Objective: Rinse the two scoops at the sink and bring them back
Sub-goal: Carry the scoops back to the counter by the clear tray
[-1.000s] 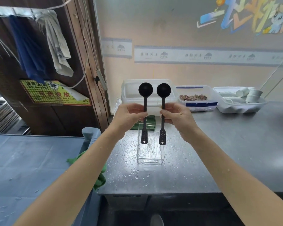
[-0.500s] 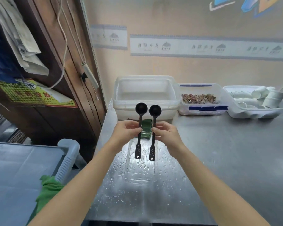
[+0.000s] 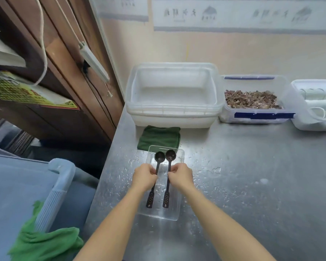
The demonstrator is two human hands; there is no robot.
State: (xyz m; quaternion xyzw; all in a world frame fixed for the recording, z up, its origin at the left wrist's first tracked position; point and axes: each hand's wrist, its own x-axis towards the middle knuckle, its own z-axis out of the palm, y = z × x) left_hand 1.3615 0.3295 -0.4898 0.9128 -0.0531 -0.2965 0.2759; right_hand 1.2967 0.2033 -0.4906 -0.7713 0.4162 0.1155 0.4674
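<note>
Head view: left hand [image 3: 144, 178] pinches the left scoop [image 3: 159, 157] mid-handle with curled fingers, and right hand [image 3: 181, 178] pinches the right scoop [image 3: 170, 155] likewise, both scoops side by side over the clear tray [image 3: 177, 213] on the wet steel counter [image 3: 252, 185]. Green cloth [image 3: 159, 137] lies at the tray's 12 o'clock edge, clear tub [image 3: 171, 110] beyond it, tub of brown bits [image 3: 252, 99] at 2 o'clock.

Characters on the wall border [image 3: 233, 14] and yellow sign [image 3: 17, 89] too blurred to read

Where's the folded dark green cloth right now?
In the head view, the dark green cloth lies near the steel counter's left end, between the empty clear tub and the clear tray.
</note>
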